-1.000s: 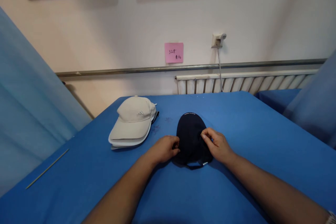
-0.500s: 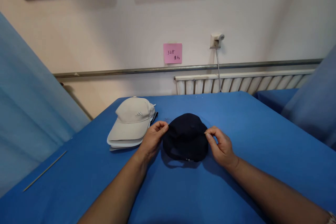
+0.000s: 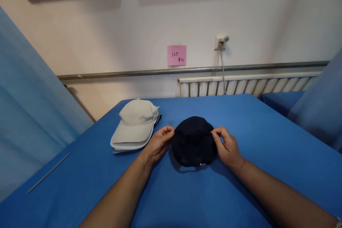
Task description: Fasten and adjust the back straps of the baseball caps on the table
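A black baseball cap (image 3: 194,142) is in front of me, its back strap and small metal buckle toward me. My left hand (image 3: 161,140) pinches the cap's left edge between thumb and fingers. On the opposite edge, my right hand (image 3: 226,144) pinches the fabric the same way. The cap's brim does not show from here. To the left lies a stack of caps, topped by a beige cap (image 3: 136,117) with a small logo; a white brim and a grey one peek out beneath it.
A blue cloth (image 3: 171,196) covers the table. A thin stick (image 3: 48,173) lies at its left side. Blue curtains (image 3: 32,107) hang at both sides. Behind stand a radiator (image 3: 208,87), a metal rail (image 3: 133,73) and a socket with a cable (image 3: 221,42); a pink note (image 3: 176,55) is on the wall.
My left hand has moved up and outward to the cap's left edge. The cap has been spread wider and its brim, visible earlier, is now out of sight. The cap stack has stayed put.
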The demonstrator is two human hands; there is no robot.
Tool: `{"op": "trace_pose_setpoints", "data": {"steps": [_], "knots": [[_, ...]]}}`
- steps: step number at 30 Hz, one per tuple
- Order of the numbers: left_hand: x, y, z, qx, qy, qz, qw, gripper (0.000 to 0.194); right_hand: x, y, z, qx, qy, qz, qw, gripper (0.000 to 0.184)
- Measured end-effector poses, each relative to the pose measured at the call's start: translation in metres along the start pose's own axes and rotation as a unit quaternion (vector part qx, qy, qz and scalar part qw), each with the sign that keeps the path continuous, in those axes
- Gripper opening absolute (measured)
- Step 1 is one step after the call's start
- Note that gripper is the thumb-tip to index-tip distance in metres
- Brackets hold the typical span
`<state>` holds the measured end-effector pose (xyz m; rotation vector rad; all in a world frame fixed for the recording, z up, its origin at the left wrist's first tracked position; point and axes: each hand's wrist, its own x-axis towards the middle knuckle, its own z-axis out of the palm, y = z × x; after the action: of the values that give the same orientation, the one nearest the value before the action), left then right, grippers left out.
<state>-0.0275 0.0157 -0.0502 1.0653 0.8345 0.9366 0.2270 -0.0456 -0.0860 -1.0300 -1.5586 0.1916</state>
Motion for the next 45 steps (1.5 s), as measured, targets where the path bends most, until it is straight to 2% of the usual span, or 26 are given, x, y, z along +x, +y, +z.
{"op": "trace_pose_setpoints", "data": {"steps": [3, 6, 9, 11, 13, 15, 17, 19, 23, 30, 33, 40, 42, 45], "knots": [[0.001, 0.003, -0.005, 0.055, -0.005, 0.004, 0.998, 0.028, 0.0, 0.003, 0.001, -0.012, -0.035, 0.011, 0.999, 0.012], [0.0, 0.007, -0.007, 0.117, -0.006, 0.034, 0.993, 0.027, -0.001, 0.002, 0.001, -0.017, -0.075, 0.012, 0.997, 0.012], [-0.006, 0.013, -0.004, 0.197, -0.057, 0.069, 0.976, 0.04, 0.0, -0.001, 0.001, -0.02, -0.092, 0.013, 0.995, 0.012], [-0.012, 0.016, 0.002, 0.272, -0.093, 0.081, 0.954, 0.056, 0.0, -0.003, 0.002, -0.02, -0.094, 0.018, 0.995, 0.012], [-0.018, 0.016, 0.01, 0.361, -0.095, 0.102, 0.922, 0.068, 0.0, -0.003, 0.002, -0.018, -0.094, 0.022, 0.995, 0.013], [-0.022, 0.012, 0.018, 0.437, -0.077, 0.141, 0.885, 0.069, -0.001, -0.003, 0.002, -0.018, -0.097, 0.025, 0.995, 0.013], [-0.023, 0.008, 0.024, 0.473, -0.059, 0.181, 0.86, 0.061, -0.001, -0.002, 0.002, -0.019, -0.1, 0.024, 0.994, 0.013], [-0.022, 0.004, 0.026, 0.474, -0.038, 0.203, 0.856, 0.053, -0.001, -0.002, 0.003, -0.02, -0.104, 0.021, 0.994, 0.013], [-0.021, 0.007, 0.025, 0.452, -0.005, 0.211, 0.867, 0.043, -0.001, -0.003, 0.005, -0.019, -0.109, 0.012, 0.994, 0.013], [-0.025, 0.016, 0.027, 0.455, -0.043, 0.228, 0.86, 0.021, -0.002, -0.004, 0.003, -0.023, -0.11, 0.005, 0.994, 0.012], [-0.024, 0.014, 0.028, 0.457, -0.032, 0.248, 0.854, 0.013, -0.002, -0.007, 0.003, -0.019, -0.113, 0.003, 0.993, 0.013], [-0.026, 0.012, 0.027, 0.468, 0.029, 0.31, 0.827, 0.013, -0.003, -0.012, 0.004, -0.005, -0.114, -0.031, 0.993, 0.013], [-0.029, 0.013, 0.028, 0.485, 0.024, 0.314, 0.816, 0.015, -0.004, -0.012, 0.005, -0.007, -0.11, -0.032, 0.993, 0.012], [-0.032, 0.015, 0.031, 0.527, -0.013, 0.305, 0.793, 0.021, -0.005, -0.011, 0.005, -0.013, -0.107, -0.033, 0.994, 0.012]]}}
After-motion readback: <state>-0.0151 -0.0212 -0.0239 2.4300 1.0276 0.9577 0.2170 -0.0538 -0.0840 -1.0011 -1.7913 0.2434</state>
